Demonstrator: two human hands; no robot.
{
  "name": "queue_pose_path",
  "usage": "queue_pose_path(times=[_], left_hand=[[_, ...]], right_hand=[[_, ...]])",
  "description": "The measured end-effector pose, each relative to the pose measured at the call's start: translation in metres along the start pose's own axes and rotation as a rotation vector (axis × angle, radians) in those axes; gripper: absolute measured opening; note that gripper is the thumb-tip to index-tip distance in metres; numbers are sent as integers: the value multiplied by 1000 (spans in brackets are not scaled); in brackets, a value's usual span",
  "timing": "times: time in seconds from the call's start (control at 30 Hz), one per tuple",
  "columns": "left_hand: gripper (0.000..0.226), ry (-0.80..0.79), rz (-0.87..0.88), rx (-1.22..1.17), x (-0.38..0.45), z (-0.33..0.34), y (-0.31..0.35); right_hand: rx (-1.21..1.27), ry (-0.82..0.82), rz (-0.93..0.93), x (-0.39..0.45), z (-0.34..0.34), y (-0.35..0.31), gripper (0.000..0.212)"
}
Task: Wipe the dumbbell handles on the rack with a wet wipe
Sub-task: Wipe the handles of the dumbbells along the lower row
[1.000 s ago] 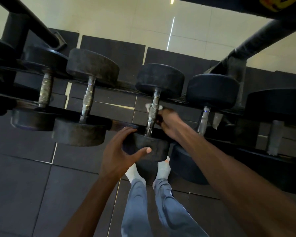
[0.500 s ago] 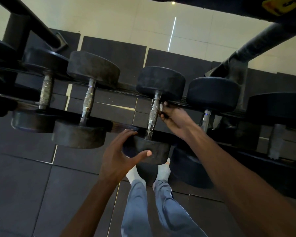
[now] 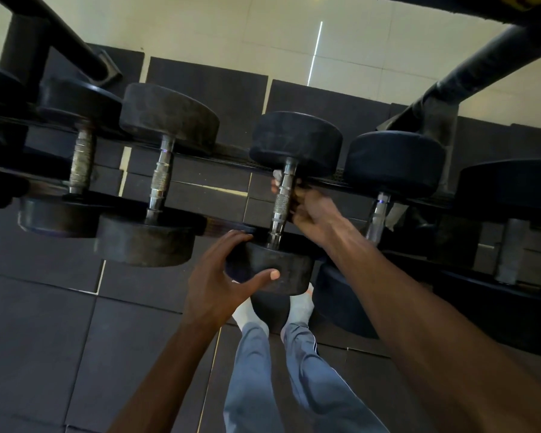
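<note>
Step in hand, as we judge it: wiping the handle (image 3: 281, 203) of the dumbbell at frame centre, on the rack (image 3: 231, 151). Right hand (image 3: 310, 210) curls round the handle's upper half; a pale scrap at its fingertips looks like the wipe (image 3: 276, 175). Left hand (image 3: 222, 276) grips the near head (image 3: 272, 270), thumb across its face. Next move likely needs a slide down to the bare lower handle. 2 dumbbells sit left (image 3: 161, 185), 1 right (image 3: 378, 210). The far head (image 3: 295, 142) crowds the handle's top.
</note>
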State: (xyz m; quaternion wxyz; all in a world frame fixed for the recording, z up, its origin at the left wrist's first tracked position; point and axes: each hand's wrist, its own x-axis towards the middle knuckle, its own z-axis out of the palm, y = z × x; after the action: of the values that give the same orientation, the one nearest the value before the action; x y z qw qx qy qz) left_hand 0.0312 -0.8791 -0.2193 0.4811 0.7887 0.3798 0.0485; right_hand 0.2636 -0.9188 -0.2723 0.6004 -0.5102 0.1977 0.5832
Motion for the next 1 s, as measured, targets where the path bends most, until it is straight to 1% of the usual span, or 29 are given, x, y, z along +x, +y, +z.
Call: queue_pose_path(times=[0.07,0.17,0.23,0.3,0.37,0.43,0.47,0.53,0.6,0.67,0.73,0.8,0.9,1.0], left_hand=[[81,2,-11,-7,-1,0,1],[80,12,-18,-7,0,1,1],[79,18,-23,-5,0,0,2],[80,10,-27,-13,1,0,3],[81,2,-33,-15,1,-1,4],[83,3,-33,-21,1,-1,5],[85,-1,-33,-18,1,-1,6],[86,-10,-33,-19,1,-1,9],[83,-5,-15,-23,1,-1,10],[80,-5,-6,-23,0,-1,9],[81,-2,-8,-33,0,0,8],[81,0,-10,-31,0,0,7],[78,1,-20,-28,0,-1,9],[80,-10,-29,-16,1,-4,9]], right_hand=[[-92,-32,28,-13,-6,13,40],[-155,-63,83,-21,-15,14,40],[-74,-61,30,-11,-11,-1,35],[-3,-4,-52,1,-2,-18,31],[-23,44,-67,7,2,-14,34],[-140,35,28,0,-9,7,38],[-209,5,84,-6,-18,17,38],[-304,-66,163,-16,-34,24,32],[-458,-150,181,-26,-38,15,23],[-683,-195,175,-30,-36,6,23],[-888,-176,119,-29,-32,6,23],[-999,-99,84,-28,-27,13,19],[-1023,16,50,-29,-23,25,20],[-978,27,45,-36,-28,25,17]])
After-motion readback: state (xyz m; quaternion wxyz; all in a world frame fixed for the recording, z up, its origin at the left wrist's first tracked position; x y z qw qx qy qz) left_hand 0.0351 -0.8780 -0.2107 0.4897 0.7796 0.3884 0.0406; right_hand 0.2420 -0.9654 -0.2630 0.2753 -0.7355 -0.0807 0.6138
